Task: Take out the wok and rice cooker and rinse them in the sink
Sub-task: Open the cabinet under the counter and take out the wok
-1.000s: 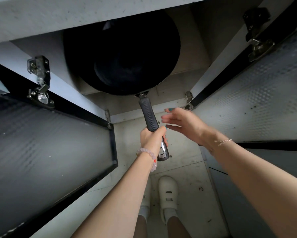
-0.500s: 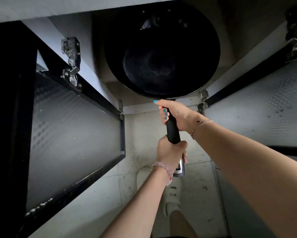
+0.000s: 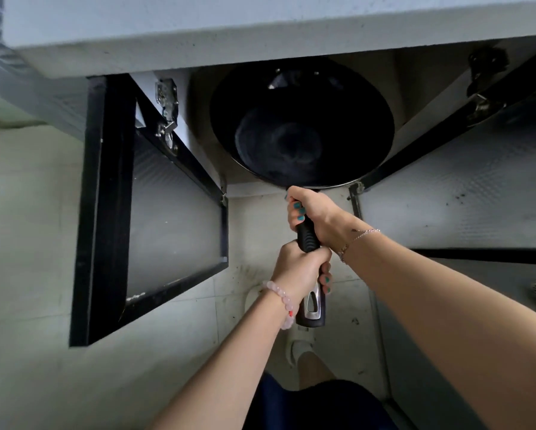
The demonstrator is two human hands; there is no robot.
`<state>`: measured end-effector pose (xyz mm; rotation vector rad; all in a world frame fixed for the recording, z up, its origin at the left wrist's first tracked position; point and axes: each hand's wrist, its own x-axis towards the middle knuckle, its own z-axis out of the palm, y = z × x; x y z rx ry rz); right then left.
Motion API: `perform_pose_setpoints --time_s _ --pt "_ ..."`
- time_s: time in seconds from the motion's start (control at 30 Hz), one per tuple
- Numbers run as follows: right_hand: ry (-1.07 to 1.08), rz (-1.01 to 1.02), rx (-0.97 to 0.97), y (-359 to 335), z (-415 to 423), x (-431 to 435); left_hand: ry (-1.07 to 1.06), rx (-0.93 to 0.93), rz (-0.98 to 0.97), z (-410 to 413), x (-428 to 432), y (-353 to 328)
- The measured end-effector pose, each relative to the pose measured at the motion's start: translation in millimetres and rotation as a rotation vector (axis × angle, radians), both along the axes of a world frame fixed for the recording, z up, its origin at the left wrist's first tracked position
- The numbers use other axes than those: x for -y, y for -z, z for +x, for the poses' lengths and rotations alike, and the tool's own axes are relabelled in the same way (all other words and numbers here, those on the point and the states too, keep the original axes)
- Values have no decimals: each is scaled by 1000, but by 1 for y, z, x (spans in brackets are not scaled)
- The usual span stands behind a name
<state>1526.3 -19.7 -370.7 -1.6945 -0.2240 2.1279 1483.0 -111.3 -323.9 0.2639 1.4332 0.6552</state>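
A black wok (image 3: 301,128) with a long black handle (image 3: 307,235) is partly inside the open cabinet under the counter, its bowl facing me. My left hand (image 3: 297,268) grips the lower part of the handle, above its metal end loop. My right hand (image 3: 313,212) grips the same handle higher up, right below the wok's rim. The far rim of the wok is hidden under the counter edge. No rice cooker is in view.
The grey counter edge (image 3: 260,29) overhangs the cabinet. A black-framed door (image 3: 155,212) stands open on the left and another door (image 3: 465,181) on the right. Metal hinges (image 3: 167,113) sit on the left frame. Tiled floor (image 3: 37,321) and my white shoes lie below.
My right hand, open beside the handle a second ago, closed round it below the rim. The wok has come outward from the cabinet, and the view has pulled back and up.
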Motion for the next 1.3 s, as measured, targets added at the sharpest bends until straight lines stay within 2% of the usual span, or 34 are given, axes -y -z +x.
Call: perform_pose_setpoints --time_s 0.3,0.67,1.0,1.3 --pt "140 -144 -76 -82 4 65 127 94 -68 -9 56 -102" --pt "284 -120 -169 -191 14 117 192 205 -20 -11 99 -207" --pt "393 20 -157 -224 9 143 332 155 53 -24 122 -247" --pt "586 72 -110 -236 -34 152 520 224 34 -81 115 -249"
